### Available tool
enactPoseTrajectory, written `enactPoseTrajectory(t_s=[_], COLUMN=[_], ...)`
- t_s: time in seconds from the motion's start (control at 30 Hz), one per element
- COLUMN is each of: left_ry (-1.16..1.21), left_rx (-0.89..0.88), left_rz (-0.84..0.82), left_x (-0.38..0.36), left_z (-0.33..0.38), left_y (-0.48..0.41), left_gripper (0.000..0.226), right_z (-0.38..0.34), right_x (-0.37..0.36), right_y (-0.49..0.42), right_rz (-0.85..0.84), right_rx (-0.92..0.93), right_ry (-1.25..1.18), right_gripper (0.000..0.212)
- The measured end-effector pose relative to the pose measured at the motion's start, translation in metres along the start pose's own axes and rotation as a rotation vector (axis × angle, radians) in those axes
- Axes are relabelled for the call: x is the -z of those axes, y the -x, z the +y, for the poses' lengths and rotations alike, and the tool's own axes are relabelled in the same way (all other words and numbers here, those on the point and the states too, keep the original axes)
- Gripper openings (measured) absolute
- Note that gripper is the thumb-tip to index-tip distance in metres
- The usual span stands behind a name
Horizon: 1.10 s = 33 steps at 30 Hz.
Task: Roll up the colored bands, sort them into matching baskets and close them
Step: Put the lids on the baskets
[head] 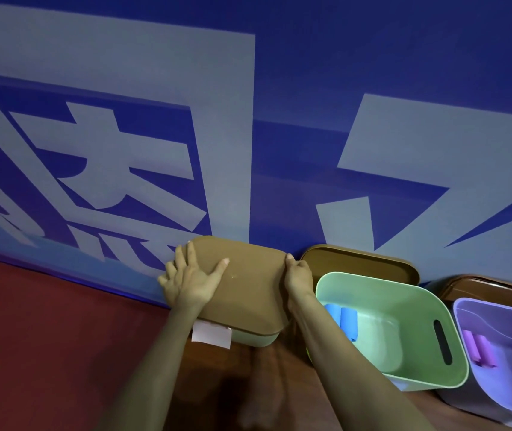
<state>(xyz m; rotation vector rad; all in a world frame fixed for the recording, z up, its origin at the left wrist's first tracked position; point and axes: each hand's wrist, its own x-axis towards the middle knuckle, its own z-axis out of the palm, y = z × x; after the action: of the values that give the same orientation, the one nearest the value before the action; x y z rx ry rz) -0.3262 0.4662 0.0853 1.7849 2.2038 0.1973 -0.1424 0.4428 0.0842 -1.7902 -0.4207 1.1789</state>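
A brown lid (250,287) lies on top of a pale basket (256,340) at the centre. My left hand (191,279) rests flat on the lid's left part with fingers spread. My right hand (298,275) grips the lid's right edge. To the right stands an open green basket (404,362) with two blue rolled bands (343,318) inside. Further right an open purple basket (497,396) holds purple rolled bands (480,349).
A second brown lid (360,262) leans behind the green basket, a third one (494,286) behind the purple basket. A white tag (211,334) hangs from the pale basket. A blue banner wall (248,119) stands close behind. Red floor (46,321) lies at left.
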Motion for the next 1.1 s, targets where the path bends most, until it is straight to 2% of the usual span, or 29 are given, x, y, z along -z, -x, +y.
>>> enactPoseTrajectory(t_s=[0.27, 0.33, 0.47, 0.53, 0.67, 0.73, 0.83, 0.93, 1.0, 1.1], left_ry=[-0.056, -0.048, -0.045, -0.056, 0.047, 0.053, 0.115, 0.350, 0.509, 0.600], left_rx=[-0.039, -0.055, -0.100, -0.179, -0.310, -0.397, -0.506, -0.550, -0.501, -0.403], left_rz=[0.016, 0.003, 0.013, 0.022, -0.011, -0.026, -0.071, -0.111, -0.182, -0.290], left_x=[0.001, 0.002, 0.000, -0.002, -0.004, -0.011, -0.020, -0.019, -0.017, -0.022], left_z=[-0.001, -0.001, -0.003, 0.001, 0.023, 0.036, 0.052, 0.080, 0.107, 0.151], left_y=[0.000, 0.001, 0.005, 0.009, 0.027, 0.042, 0.057, 0.064, 0.069, 0.074], left_gripper=[0.099, 0.099, 0.092, 0.078, 0.051, 0.048, 0.043, 0.029, 0.025, 0.040], right_z=[0.007, 0.007, 0.019, 0.027, 0.030, 0.024, 0.013, -0.006, -0.019, -0.034], right_x=[-0.001, -0.004, -0.007, -0.007, 0.000, 0.013, 0.038, 0.081, 0.121, 0.180], right_y=[0.003, 0.011, 0.020, 0.023, 0.031, 0.036, 0.043, 0.041, 0.032, 0.018], right_rz=[0.052, 0.086, 0.123, 0.043, -0.117, -0.211, -0.324, -0.211, -0.075, 0.152], right_rx=[0.089, 0.186, 0.546, 0.678, 0.800, 0.806, 0.771, 0.712, 0.667, 0.563], right_ry=[0.054, 0.136, 0.450, 0.623, 0.983, 1.067, 1.053, 1.014, 0.935, 0.779], right_gripper=[0.025, 0.024, 0.041, 0.042, 0.043, 0.044, 0.037, 0.022, 0.020, 0.021])
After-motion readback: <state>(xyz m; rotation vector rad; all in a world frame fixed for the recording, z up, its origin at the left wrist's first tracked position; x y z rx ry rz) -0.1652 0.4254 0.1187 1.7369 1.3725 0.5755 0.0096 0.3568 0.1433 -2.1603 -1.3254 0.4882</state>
